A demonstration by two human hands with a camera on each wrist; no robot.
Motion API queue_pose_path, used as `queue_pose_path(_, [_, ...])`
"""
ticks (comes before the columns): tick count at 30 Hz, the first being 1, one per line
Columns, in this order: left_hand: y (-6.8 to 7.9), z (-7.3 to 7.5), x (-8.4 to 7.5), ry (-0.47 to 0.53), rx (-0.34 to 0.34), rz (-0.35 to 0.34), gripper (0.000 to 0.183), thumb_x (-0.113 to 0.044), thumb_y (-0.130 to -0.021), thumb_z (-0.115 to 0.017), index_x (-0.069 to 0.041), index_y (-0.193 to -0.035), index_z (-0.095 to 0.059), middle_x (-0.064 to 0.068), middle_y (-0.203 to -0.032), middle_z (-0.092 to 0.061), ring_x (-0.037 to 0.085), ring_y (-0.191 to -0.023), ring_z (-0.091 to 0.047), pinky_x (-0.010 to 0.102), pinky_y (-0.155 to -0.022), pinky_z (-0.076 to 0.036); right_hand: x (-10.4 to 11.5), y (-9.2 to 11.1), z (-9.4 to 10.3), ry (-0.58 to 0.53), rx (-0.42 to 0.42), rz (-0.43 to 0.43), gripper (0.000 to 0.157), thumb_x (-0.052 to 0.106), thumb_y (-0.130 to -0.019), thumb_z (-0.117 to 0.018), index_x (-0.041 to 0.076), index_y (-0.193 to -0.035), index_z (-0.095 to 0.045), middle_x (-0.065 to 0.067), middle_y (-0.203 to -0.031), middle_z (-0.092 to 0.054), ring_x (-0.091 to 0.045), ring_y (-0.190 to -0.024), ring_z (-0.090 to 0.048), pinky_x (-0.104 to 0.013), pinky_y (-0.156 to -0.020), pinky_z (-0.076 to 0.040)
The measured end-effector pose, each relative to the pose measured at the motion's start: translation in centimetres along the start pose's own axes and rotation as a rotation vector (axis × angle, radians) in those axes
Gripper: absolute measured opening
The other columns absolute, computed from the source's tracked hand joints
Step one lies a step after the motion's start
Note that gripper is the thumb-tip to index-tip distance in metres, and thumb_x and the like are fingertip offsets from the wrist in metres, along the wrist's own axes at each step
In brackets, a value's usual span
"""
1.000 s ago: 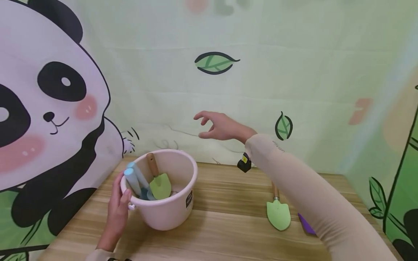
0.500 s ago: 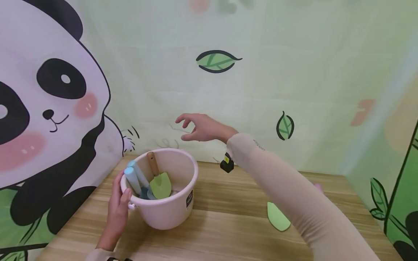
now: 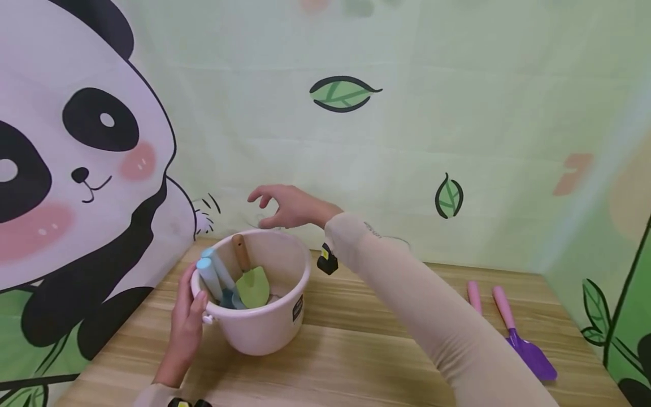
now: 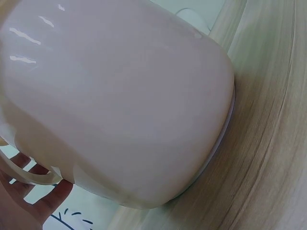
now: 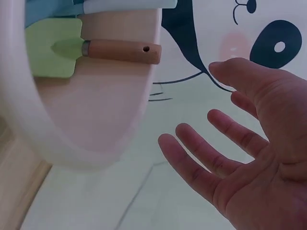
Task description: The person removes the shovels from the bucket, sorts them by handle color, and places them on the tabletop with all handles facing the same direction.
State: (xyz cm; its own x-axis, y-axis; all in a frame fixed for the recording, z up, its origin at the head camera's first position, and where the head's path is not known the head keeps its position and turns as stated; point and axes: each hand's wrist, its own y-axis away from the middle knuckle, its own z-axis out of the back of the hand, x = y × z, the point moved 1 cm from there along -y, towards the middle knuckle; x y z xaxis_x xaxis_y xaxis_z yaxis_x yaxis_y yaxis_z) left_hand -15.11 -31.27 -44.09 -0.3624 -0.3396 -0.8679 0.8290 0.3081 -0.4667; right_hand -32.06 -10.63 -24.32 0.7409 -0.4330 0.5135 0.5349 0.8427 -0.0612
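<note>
A pale pink bucket (image 3: 256, 333) stands upright on the wooden table. My left hand (image 3: 185, 328) grips its left rim, thumb outside; in the left wrist view those fingers (image 4: 53, 199) curl at the rim beside the bucket's smooth wall. Inside lean a green trowel (image 3: 252, 288) with a wooden handle and two tools with light blue handles (image 3: 208, 278), their lower ends partly hidden. Above the bucket's back rim hovers my right hand (image 3: 292, 206), fingers spread and loosely bent, holding nothing. The right wrist view shows its bare palm facing the bucket mouth and the trowel handle (image 5: 124, 51).
On the table's right side lie a purple shovel (image 3: 534, 356) with a pink handle and another pink handle (image 3: 474, 295), partly covered by my right sleeve (image 3: 407, 288). A printed cloth backdrop (image 3: 244, 113) with a panda rises behind the table.
My right hand has moved left, from beyond the bucket's right side to above its back rim. The sleeve now hides the green trowel on the table and uncovers the pink handles. My left hand keeps its grip.
</note>
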Motion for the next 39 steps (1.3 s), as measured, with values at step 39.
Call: queue_pose_path(39, [0.0, 0.4, 0.1, -0.035, 0.029, 0.049, 0.057, -0.027, -0.107, -0.040, -0.028, -0.162, -0.025, 0.002, -0.159, -0.034, 0.023, -0.138, -0.038, 0.023, -0.107, -0.037, 1.8, -5.6, -6.7, 0.001, 0.093, -0.050, 0.025, 0.010, -0.093, -0.075, 0.010, -0.118, -0.068, -0.006, -0.113, -0.062, -0.017, -0.092, -0.061, -0.024, -0.066, -0.058])
